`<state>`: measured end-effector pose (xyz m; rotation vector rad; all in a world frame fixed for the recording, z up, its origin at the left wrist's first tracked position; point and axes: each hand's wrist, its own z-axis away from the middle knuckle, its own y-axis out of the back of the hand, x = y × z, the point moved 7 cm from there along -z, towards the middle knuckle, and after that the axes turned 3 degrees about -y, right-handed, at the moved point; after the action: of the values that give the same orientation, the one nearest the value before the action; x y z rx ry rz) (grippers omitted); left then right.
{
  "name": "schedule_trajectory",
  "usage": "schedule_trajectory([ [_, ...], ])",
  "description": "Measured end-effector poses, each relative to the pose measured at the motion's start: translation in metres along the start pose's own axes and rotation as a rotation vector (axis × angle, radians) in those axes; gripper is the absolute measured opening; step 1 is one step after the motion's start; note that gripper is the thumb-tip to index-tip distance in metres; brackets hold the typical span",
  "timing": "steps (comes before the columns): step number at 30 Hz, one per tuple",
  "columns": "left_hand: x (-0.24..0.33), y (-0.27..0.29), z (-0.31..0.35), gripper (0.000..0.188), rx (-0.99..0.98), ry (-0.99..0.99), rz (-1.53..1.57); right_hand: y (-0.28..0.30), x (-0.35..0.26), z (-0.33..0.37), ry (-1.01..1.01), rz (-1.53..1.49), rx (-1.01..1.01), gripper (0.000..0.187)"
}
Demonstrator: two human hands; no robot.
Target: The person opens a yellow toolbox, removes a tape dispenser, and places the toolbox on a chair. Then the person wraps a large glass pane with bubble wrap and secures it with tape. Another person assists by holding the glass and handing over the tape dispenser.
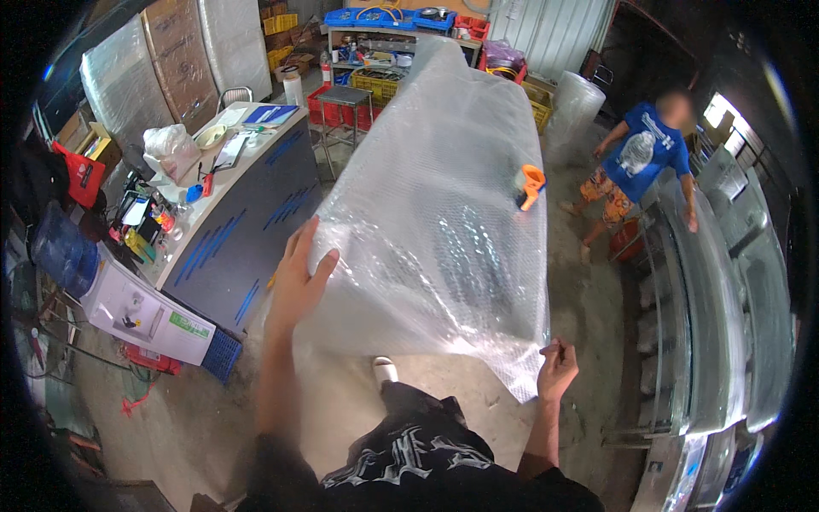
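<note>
A long flat piece draped in clear bubble wrap (426,171) stretches away in front of me. My left hand (300,277) lies against the wrap's near left corner, fingers extended and thumb apart. At the near right corner, my right hand (557,369) pinches the edge of the bubble wrap, and a loose flap hangs down beside it. An orange tape dispenser (531,186) rests on top of the wrap toward the right side. Whatever lies beneath the plastic shows only faintly.
A cluttered desk (205,218) stands to the left, with a stool (345,101) beyond it. Shelving with bins (401,51) is at the back. On the right, a person in a blue shirt (646,154) stands beside wrapped panels (712,299). A bubble wrap roll (576,115) stands behind.
</note>
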<state>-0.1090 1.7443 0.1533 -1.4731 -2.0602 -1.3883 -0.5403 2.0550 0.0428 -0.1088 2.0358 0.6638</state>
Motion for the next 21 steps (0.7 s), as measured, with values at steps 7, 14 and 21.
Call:
schedule_trajectory([
  [7,-0.135,0.04,-0.071,0.068,-0.532,0.444,0.43,-0.124,-0.096,-0.051,0.02,-0.154,-0.004,0.021],
  [14,-0.265,-0.094,-0.071,0.079,-0.795,0.543,0.499,-0.261,-0.175,-0.042,-0.039,-0.073,-0.324,0.026],
  [21,-0.267,-0.194,-0.039,0.07,-0.771,1.036,1.13,-0.269,-0.224,-0.016,-0.068,0.233,-0.283,0.031],
])
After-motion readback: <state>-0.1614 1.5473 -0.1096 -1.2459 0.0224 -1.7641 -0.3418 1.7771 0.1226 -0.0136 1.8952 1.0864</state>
